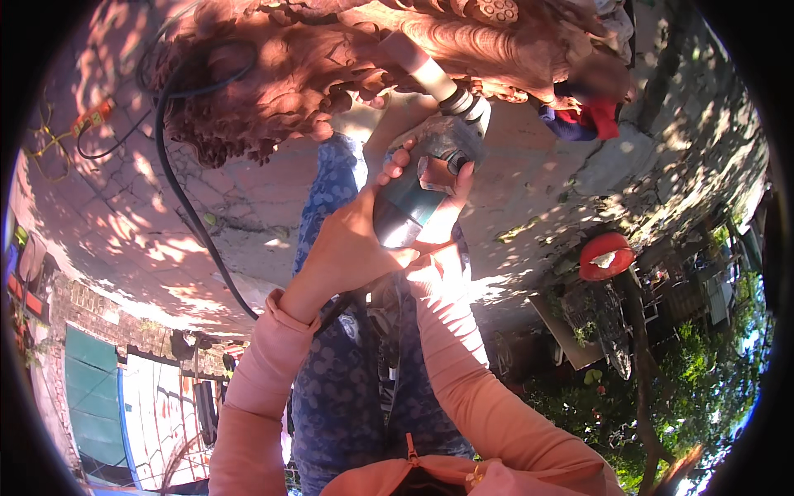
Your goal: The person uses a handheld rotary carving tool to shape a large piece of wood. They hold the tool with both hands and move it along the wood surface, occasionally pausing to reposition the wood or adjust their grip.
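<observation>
Reddish carving (pixel 314 58), edge perhaps touching power tool (pixel 410 200).

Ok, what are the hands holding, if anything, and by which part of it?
A power tool, held by its body: the left hand at the rear end, the right hand further forward, along the body's right side.

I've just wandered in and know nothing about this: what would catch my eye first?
Probably the big reddish-brown carving, whose knobbly, curling shapes sprawl across the top of the view. Just below it, near the centre, a dark greenish power tool is held in the person's left grip and right grip. Off to the right, a round, bright red object stands out too.
</observation>
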Demonstrator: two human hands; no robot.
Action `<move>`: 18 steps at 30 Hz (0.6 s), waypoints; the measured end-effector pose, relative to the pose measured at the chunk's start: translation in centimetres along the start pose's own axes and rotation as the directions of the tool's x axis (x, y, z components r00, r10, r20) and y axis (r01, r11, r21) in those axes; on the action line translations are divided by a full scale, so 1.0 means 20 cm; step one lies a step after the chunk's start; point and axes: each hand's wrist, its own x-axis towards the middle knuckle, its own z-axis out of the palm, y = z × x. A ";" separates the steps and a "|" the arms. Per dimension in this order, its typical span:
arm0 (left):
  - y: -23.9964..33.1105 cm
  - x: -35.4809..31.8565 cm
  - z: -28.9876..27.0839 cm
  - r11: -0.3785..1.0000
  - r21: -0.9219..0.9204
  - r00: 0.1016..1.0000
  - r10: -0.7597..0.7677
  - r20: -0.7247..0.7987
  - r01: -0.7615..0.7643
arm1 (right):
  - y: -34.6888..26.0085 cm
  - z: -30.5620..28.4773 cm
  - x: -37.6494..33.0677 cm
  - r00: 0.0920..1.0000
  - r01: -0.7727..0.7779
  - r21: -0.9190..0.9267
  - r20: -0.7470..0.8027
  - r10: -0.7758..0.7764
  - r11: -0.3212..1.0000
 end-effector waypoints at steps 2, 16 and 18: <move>0.01 0.01 0.04 0.999 0.004 0.995 -0.044 0.087 0.044 | -0.07 -0.05 -0.04 1.000 0.010 -0.098 0.014 -0.008 0.995; -0.01 0.01 0.14 0.994 -0.112 0.993 0.001 0.119 0.012 | -0.13 -0.09 -0.14 0.999 0.045 -0.075 0.009 -0.044 0.996; -0.03 -0.02 0.10 0.998 -0.053 0.996 -0.035 0.077 0.039 | -0.06 -0.09 -0.10 1.000 0.017 -0.075 0.022 -0.015 0.997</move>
